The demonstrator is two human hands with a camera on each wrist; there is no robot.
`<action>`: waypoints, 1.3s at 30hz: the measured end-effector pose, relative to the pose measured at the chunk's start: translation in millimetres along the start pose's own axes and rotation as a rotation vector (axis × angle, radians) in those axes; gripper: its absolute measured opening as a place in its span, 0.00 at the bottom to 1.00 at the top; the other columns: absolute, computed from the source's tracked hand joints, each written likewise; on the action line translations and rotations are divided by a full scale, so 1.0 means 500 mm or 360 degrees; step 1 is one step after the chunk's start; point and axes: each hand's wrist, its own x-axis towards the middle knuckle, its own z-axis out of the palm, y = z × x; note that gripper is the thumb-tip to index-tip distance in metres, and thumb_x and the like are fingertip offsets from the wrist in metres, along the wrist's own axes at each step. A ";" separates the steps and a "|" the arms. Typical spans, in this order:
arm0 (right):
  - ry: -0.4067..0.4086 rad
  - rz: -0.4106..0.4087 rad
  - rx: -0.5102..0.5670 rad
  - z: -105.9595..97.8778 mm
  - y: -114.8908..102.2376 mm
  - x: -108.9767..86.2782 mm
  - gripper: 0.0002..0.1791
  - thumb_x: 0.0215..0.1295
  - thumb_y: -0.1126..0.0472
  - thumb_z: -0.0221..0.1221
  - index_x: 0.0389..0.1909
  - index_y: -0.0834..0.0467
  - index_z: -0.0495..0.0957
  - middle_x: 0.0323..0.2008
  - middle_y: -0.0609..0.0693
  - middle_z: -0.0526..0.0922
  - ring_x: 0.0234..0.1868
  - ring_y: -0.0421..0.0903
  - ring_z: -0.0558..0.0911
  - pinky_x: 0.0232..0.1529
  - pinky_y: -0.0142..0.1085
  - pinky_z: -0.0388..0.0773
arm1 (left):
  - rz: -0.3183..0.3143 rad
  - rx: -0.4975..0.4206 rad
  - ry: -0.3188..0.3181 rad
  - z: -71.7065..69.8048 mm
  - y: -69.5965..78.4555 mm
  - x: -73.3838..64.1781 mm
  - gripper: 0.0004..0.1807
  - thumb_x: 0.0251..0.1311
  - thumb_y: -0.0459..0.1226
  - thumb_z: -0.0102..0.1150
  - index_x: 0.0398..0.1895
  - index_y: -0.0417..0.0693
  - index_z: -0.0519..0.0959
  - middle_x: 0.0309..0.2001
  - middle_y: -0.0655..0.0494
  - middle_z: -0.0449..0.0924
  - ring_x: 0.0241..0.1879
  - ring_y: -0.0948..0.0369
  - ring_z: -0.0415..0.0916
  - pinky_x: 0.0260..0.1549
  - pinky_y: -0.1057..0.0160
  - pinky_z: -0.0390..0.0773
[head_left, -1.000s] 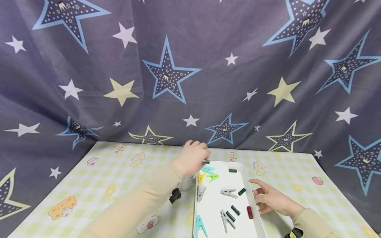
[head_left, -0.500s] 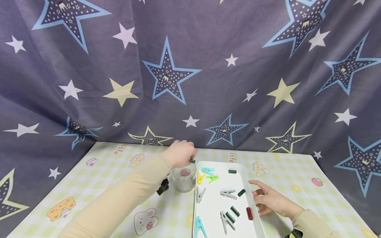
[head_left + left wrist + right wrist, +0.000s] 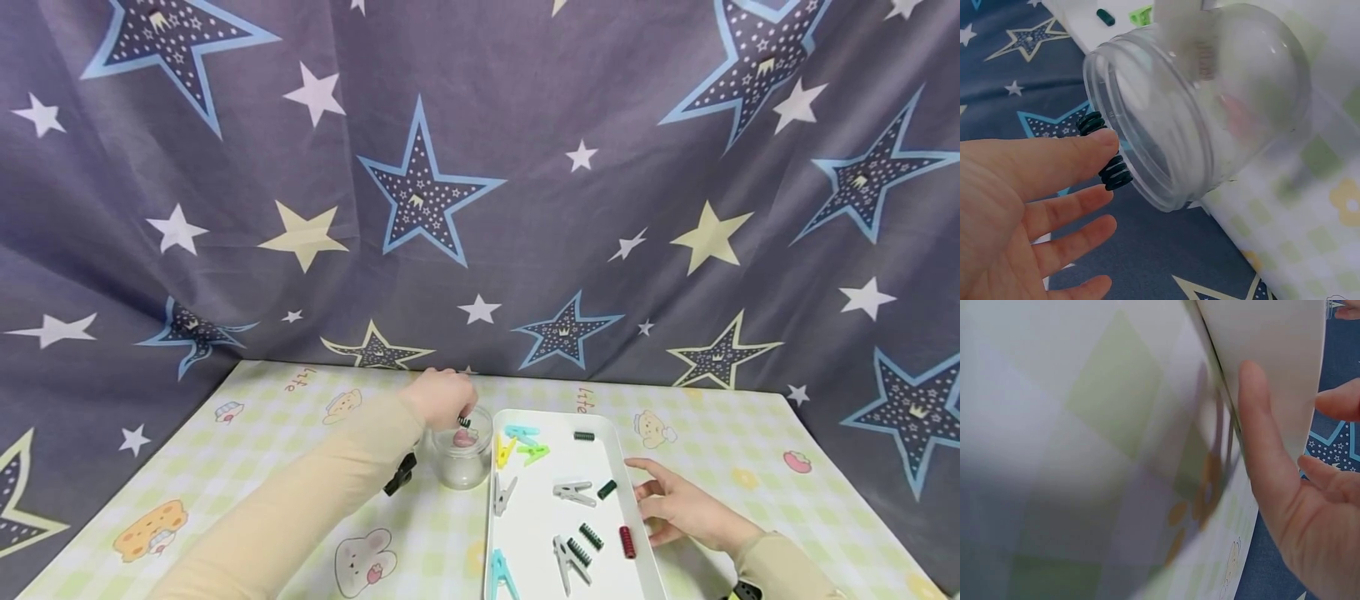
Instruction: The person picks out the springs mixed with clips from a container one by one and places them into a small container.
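Dark green coiled spring (image 3: 1116,173), pinched in the nearer left hand (image 3: 441,397), sits at the mouth of a clear round jar (image 3: 461,473), long axis seemingly across the opening, while the right hand (image 3: 686,507), relaxed, touches a white rectangular tray (image 3: 536,521)

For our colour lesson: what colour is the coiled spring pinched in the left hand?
Dark green; the coiled spring shows best in the left wrist view.
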 end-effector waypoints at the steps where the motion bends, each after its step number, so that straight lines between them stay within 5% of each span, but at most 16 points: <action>1: 0.0000 -0.0001 0.0002 0.000 0.000 0.000 0.44 0.54 0.69 0.52 0.70 0.67 0.41 0.42 0.56 0.69 0.35 0.45 0.79 0.33 0.42 0.81 | 0.0004 0.0002 -0.0012 0.002 0.000 0.000 0.10 0.43 0.27 0.63 0.18 0.51 0.75 0.28 0.57 0.75 0.33 0.56 0.71 0.36 0.54 0.71; 20: -0.0011 -0.0022 0.0004 0.007 0.000 -0.001 0.42 0.55 0.71 0.51 0.70 0.68 0.41 0.40 0.54 0.69 0.34 0.45 0.79 0.33 0.43 0.82 | 0.0055 0.0099 -0.0091 0.012 0.001 0.008 0.11 0.45 0.32 0.67 0.17 0.53 0.75 0.27 0.59 0.71 0.33 0.58 0.71 0.35 0.58 0.72; 28: -0.0009 -0.0014 0.0001 0.003 -0.003 -0.001 0.42 0.55 0.70 0.51 0.70 0.67 0.42 0.40 0.55 0.69 0.35 0.45 0.79 0.33 0.43 0.82 | 0.0026 0.0064 -0.0089 0.014 0.000 0.011 0.09 0.45 0.43 0.71 0.26 0.52 0.81 0.34 0.58 0.78 0.40 0.56 0.75 0.40 0.54 0.73; 39: -0.0012 -0.0015 0.0010 0.001 0.000 -0.002 0.43 0.56 0.68 0.52 0.70 0.66 0.41 0.41 0.55 0.70 0.36 0.45 0.80 0.35 0.44 0.82 | 0.0054 0.0022 -0.0080 0.010 -0.001 0.012 0.09 0.47 0.42 0.69 0.30 0.51 0.82 0.37 0.57 0.80 0.41 0.55 0.76 0.42 0.53 0.75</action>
